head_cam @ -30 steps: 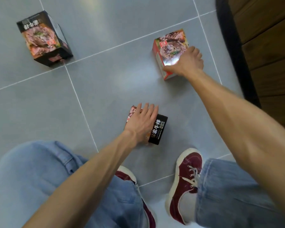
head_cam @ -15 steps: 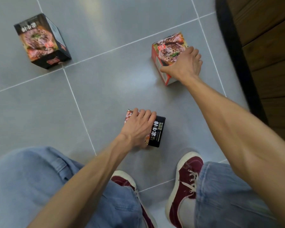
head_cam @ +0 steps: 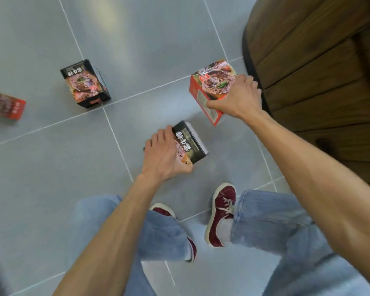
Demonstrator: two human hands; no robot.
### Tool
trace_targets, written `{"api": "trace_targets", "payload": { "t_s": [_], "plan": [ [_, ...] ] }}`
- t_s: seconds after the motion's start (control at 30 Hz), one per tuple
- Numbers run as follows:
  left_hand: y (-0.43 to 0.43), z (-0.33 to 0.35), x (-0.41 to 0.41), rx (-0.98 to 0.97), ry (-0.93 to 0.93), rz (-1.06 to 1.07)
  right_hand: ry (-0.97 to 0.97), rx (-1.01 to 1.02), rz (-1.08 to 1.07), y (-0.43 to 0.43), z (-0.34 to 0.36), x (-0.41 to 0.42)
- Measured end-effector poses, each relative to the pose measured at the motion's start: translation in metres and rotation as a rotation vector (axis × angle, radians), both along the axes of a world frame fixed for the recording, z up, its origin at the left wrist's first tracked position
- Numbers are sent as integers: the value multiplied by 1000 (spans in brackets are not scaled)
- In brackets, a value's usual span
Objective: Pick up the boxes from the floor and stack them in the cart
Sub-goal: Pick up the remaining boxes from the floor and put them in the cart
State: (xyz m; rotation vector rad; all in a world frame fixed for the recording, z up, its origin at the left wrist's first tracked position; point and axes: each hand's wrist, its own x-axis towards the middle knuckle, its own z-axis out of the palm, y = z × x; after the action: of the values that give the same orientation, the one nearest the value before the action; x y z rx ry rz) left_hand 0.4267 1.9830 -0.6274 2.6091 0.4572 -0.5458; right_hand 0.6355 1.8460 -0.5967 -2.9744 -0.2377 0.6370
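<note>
The person's left hand grips a black cardboard food box, tilted above the grey tiled floor. Their right hand clasps a red cardboard food box beside the wooden panelling.

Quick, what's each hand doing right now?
Left hand: closed on the black box.
Right hand: closed on the red box.
</note>
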Motion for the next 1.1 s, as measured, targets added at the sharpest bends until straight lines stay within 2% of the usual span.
{"api": "trace_targets", "payload": {
  "t_s": [0.13,0.5,0.63,0.83,0.97,1.1],
  "plan": [
    [5,86,-6,-95,-33,227,54,-5,-11,-6,91,-2],
    [-8,361,5,-159,-178,433,83,181,-177,-66,362,-14],
    [-24,447,17,-189,-234,461,57,303,-303,-98,443,-18],
    [-48,534,30,-279,-347,506,98,538,-417,-150,504,-18],
    [-66,570,28,-368,-417,516,81,705,-491,-168,571,-56],
    [-71,599,23,-466,-435,433,142,934,-602,-185,605,-94]
  ]
}}
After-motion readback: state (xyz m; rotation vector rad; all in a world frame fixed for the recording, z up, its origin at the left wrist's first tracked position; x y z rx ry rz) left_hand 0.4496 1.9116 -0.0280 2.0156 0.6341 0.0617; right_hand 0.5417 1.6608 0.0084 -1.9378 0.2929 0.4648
